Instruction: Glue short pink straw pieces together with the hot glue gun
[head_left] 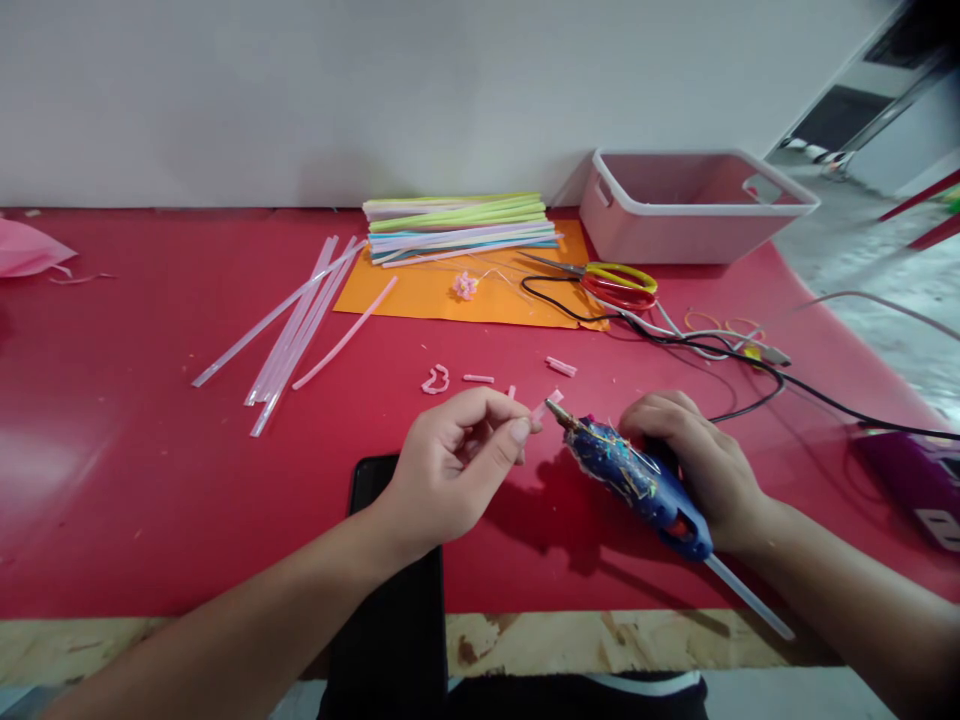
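Note:
Between thumb and fingertips, my left hand point(457, 465) pinches a short pink straw piece point(547, 406). My right hand point(694, 455) is wrapped round the handle of a blue hot glue gun point(637, 480), crusted with dried glue. The gun's metal nozzle points left and meets or nearly meets the pink piece. A clear glue stick point(750, 598) sticks out of its back end. Just beyond my left hand lie a bent pink piece point(436, 379), a short pink strip point(478, 379) and a few cut pink pieces point(561, 367).
Pink straws point(300, 330) lie at left. Coloured straws point(461, 230) and a small pink flower point(465, 286) rest on orange paper point(405, 300). Scissors point(619, 283), cables point(705, 345) and a pink bin point(675, 235) are at back right. A phone point(397, 620) overhangs the front edge.

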